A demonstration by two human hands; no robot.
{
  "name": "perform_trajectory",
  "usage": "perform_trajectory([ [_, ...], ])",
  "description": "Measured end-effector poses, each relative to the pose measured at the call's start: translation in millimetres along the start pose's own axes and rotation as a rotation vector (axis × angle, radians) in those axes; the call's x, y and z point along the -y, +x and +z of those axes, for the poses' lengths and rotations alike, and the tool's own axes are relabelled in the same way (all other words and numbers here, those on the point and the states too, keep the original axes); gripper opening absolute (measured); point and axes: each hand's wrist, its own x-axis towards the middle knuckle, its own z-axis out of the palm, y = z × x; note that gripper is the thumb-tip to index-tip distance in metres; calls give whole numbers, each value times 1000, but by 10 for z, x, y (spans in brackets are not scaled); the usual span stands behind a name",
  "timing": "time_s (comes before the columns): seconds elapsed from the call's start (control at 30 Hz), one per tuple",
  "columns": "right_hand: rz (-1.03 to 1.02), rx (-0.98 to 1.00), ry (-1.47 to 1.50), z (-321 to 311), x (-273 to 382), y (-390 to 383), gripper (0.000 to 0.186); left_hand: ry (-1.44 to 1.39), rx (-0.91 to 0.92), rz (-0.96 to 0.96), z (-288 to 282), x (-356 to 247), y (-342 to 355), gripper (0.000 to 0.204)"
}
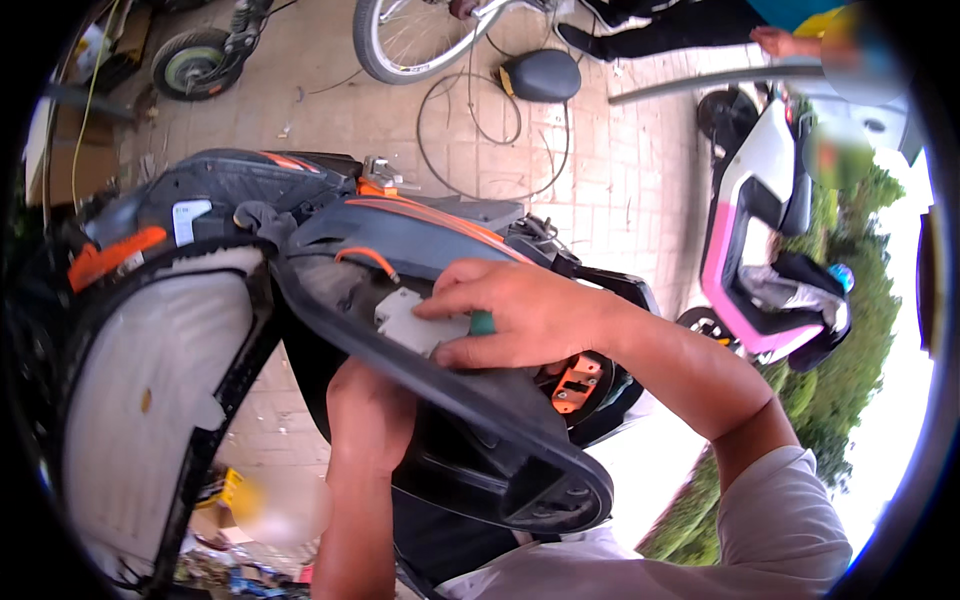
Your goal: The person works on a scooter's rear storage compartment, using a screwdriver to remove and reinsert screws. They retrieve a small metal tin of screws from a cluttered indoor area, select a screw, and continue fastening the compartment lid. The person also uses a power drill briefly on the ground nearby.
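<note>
In front of me stands a dark scooter with orange trim, its seat (165, 375) tipped up on the left so that its pale underside shows. My right hand (530, 315) reaches into the open under-seat bay from the right. Its thumb and fingers are bent around a light grey, flat plate-like part (408, 320); something green shows between the fingers. Close to that part, an orange cable (370, 258) curves out. My left hand (370, 405) goes below the bay's black rim (450, 385), which hides its fingers.
An orange bracket (575, 385) sits at the bay's right end. Beyond the scooter, a loose black cable (425, 125) and a dark saddle (540, 76) lie on the paving by a bicycle wheel (420, 40). A pink and white scooter (735, 220) stands at right; another person's hand (785, 42) shows top right.
</note>
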Motion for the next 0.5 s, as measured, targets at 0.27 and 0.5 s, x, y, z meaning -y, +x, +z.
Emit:
perform_trajectory([
  [0.27,185,74,263,-55,-111,67,42,-182,51,-55,-49,24,-36,56],
  [0.5,246,170,158,-67,-133,257,45,-2,77,42,49,-26,8,64],
])
